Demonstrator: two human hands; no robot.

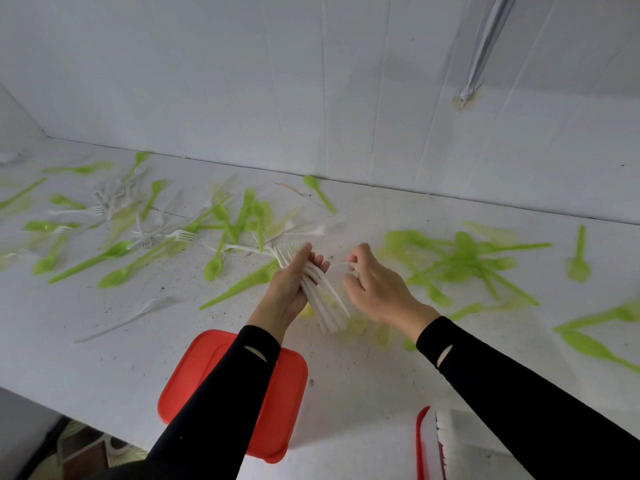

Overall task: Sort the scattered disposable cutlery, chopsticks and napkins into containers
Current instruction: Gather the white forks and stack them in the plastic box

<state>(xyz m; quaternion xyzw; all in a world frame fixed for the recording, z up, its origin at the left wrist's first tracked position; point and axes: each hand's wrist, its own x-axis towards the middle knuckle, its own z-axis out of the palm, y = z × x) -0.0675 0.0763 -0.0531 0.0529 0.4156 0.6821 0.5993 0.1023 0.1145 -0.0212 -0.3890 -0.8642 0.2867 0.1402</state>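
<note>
My left hand grips a bundle of white plastic forks, tines up and away from me, handles fanning down toward me. My right hand pinches a single white fork right beside the bundle. Green plastic spoons and knives lie scattered over the white table, with one heap to the right and another behind the bundle. More white forks lie mixed in at the left. A red container lid lies under my left forearm. A red-rimmed container sits at the bottom right, partly hidden by my right sleeve.
A white wall rises along the back of the table. A lone white knife lies at the near left. The table's front edge runs at lower left, with the floor below. Dark specks dot the tabletop.
</note>
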